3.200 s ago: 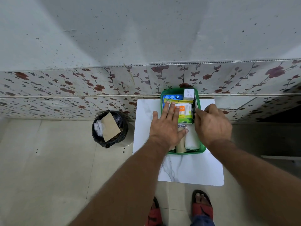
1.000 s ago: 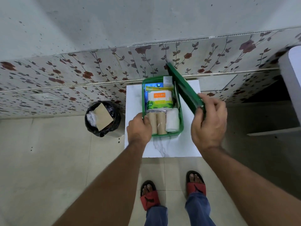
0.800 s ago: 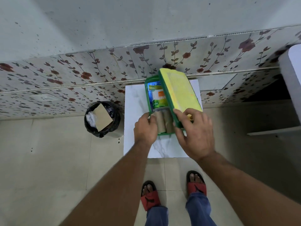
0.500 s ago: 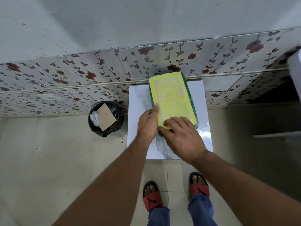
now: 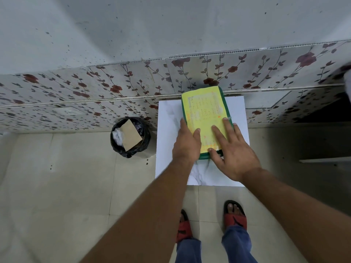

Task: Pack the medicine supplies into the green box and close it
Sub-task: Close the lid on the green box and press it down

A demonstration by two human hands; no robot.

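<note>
The green box lies on the small white marble table with its lid down; a yellow printed label covers the lid. The supplies inside are hidden. My left hand rests along the box's left near edge, fingers flat and together. My right hand lies spread on the lid's near right part, thumb at the near rim. Neither hand grips anything.
A black-lined waste bin with cardboard and paper stands on the tiled floor left of the table. A flower-patterned wall panel runs right behind the table. My feet in red sandals stand at the table's near edge.
My right hand swung the lid over from the right and laid it down on the box. Both hands now lie flat on the closed lid; the supplies are out of sight.
</note>
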